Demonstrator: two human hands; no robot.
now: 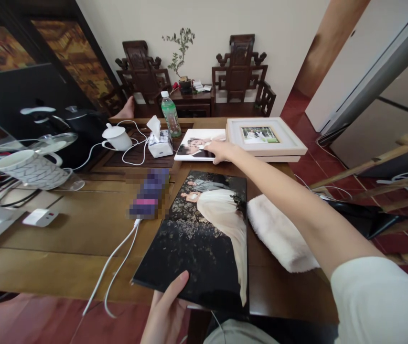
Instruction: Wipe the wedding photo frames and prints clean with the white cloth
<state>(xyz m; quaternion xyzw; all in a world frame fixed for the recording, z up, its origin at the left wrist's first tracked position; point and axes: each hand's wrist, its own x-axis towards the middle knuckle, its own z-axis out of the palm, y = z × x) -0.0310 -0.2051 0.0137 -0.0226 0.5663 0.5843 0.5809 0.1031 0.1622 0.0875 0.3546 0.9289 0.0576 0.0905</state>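
My left hand (171, 303) grips the near edge of a dark, glossy wedding photo album (204, 229), thumb on top and fingers underneath. On its cover a couple stands against a black background, with a long pale gown trailing toward me. The album tilts over the table's front edge. Further off, my right hand (221, 150) reaches across to a white photo album (195, 138) lying flat. Its fingers are on the cover and its thumb is at the near edge. Just right of that album are stacked pale picture frames (290, 138), the top one holding a small outdoor photo.
Left of the dark album lies a phone (150, 196) on a white cable. Beyond it stand a tissue box (160, 143), a green-labelled bottle (170, 114) and a lidded white cup (117, 137). A patterned mug (34, 168) sits far left. White fluffy cloth (279, 234) lies under my right arm.
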